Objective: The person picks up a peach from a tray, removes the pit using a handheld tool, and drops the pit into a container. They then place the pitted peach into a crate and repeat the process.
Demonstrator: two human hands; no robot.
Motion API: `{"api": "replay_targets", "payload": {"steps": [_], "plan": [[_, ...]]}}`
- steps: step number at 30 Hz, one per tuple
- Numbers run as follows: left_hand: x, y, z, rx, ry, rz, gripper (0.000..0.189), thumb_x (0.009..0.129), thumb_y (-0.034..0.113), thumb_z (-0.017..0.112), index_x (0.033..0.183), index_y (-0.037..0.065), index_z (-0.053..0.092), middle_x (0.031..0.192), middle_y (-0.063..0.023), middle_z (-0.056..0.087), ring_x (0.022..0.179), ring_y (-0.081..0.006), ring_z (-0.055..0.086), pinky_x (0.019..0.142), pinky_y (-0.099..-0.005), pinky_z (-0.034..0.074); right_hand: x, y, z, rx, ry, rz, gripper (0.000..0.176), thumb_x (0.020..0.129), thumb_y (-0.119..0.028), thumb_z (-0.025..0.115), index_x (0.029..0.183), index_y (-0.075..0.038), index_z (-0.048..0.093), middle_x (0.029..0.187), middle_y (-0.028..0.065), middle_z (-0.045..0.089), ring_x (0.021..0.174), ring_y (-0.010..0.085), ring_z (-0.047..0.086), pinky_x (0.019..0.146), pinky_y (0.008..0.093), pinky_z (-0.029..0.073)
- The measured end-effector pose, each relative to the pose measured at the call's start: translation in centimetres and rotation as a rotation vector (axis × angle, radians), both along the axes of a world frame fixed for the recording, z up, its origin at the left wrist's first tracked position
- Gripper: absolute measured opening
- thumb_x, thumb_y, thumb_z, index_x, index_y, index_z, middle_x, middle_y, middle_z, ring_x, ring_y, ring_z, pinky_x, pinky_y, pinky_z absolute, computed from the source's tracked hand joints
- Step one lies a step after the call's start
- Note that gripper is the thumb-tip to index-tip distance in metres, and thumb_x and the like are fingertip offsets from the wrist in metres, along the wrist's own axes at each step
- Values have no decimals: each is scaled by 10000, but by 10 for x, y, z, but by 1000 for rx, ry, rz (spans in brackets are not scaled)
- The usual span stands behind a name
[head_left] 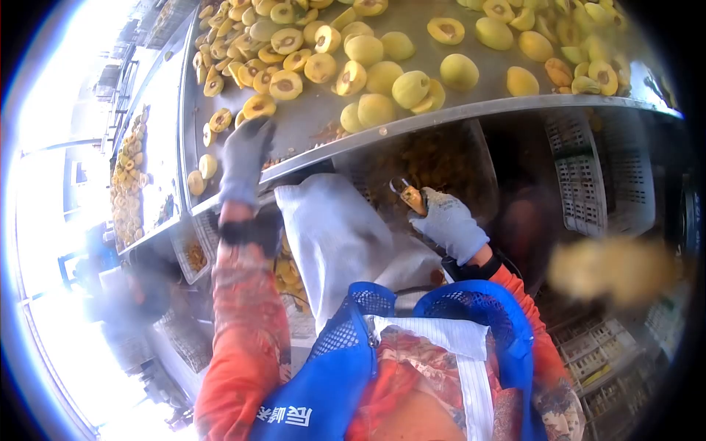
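My left hand (pixel 247 156), in a grey glove, reaches over the metal rim of the work table. Its fingers stretch toward a halved yellow peach (pixel 259 106) and are somewhat blurred; nothing shows in them. Many peach halves (pixel 286 85) lie around there, some cut side up with brown centres. My right hand (pixel 450 220), also gloved, is closed around the orange-brown handle of a pitting tool (pixel 412 198) with a curved metal loop at its tip. That hand hovers below the table rim, in front of my body, apart from the fruit.
The raised metal rim (pixel 456 112) runs along the table's near side. Below it stand a bin of brownish scraps (pixel 434 165) and white plastic crates (pixel 577 173). A pale sheet (pixel 331 228) hangs before me. More halves lie on a side surface (pixel 129 180). A blurred yellowish smudge (pixel 614 270) covers the right.
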State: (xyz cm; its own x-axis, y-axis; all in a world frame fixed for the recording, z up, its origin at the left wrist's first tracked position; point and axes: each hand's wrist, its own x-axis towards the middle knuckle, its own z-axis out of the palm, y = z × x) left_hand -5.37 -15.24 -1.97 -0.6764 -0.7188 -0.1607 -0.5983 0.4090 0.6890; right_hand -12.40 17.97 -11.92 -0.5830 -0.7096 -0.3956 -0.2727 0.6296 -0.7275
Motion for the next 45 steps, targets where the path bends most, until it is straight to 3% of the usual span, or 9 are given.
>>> {"api": "replay_targets", "payload": {"steps": [8,11,15,20,27,29,31,39,45], "plan": [[-166,25,-63,-325,-175,-568,569,738,262,748,1219,41,537,1091,-203,633,1030,-320,610,864,-392,484,-7,3,-3,4,-8,-105,419,790,-346,639,1053,-23,596,885,215,658,833,384,635,746,449,500],[-156,31,-66,-177,-155,-467,540,727,259,759,1176,42,552,1062,-216,631,992,-339,621,863,-382,489,-4,-4,7,-70,20,-112,283,817,-308,594,943,-54,582,859,222,654,826,404,631,747,480,490],[-116,33,-36,390,175,-205,442,798,166,735,1148,-16,536,960,-98,667,782,-173,662,479,-240,528,-8,-12,29,-262,-2,-191,267,809,-273,613,941,-43,580,869,208,646,818,397,619,730,464,487],[-27,82,-3,735,508,-98,438,860,169,650,1241,-12,533,1043,-123,636,814,-181,648,611,-276,542,-12,-46,71,-659,137,-248,256,763,-166,676,962,-20,605,822,179,623,752,362,602,659,422,492],[25,149,0,1012,880,-128,429,966,272,508,1286,-14,499,1092,-81,606,928,-176,592,750,-272,503,15,-61,108,-757,-501,-464,309,765,-100,719,1054,-51,620,668,33,617,505,126,553,482,271,440],[25,154,-19,676,709,-98,420,971,277,497,1279,-8,513,1178,-105,592,1058,-196,575,915,-317,461,27,-64,96,-800,153,-391,332,737,-103,726,1048,-56,620,706,93,638,579,222,609,542,328,476],[27,153,-30,-361,638,-437,405,981,272,478,1266,-13,523,1175,-110,587,1061,-189,570,922,-314,458,32,-56,91,-722,468,-240,354,713,-117,735,1041,-57,618,760,143,650,670,302,637,608,374,500],[33,165,-2,194,767,-263,396,866,-51,494,1260,-15,515,1180,-162,605,1083,-254,587,952,-339,453,46,-23,83,-351,324,-154,366,742,-231,742,1024,-50,597,869,184,659,815,375,634,702,419,507],[29,179,3,116,793,-192,372,965,265,526,1227,7,582,1185,-83,612,1054,-151,561,918,-282,447,51,-29,80,-342,132,-201,345,790,-256,707,1039,-45,594,896,199,655,837,391,625,711,417,506]]}}
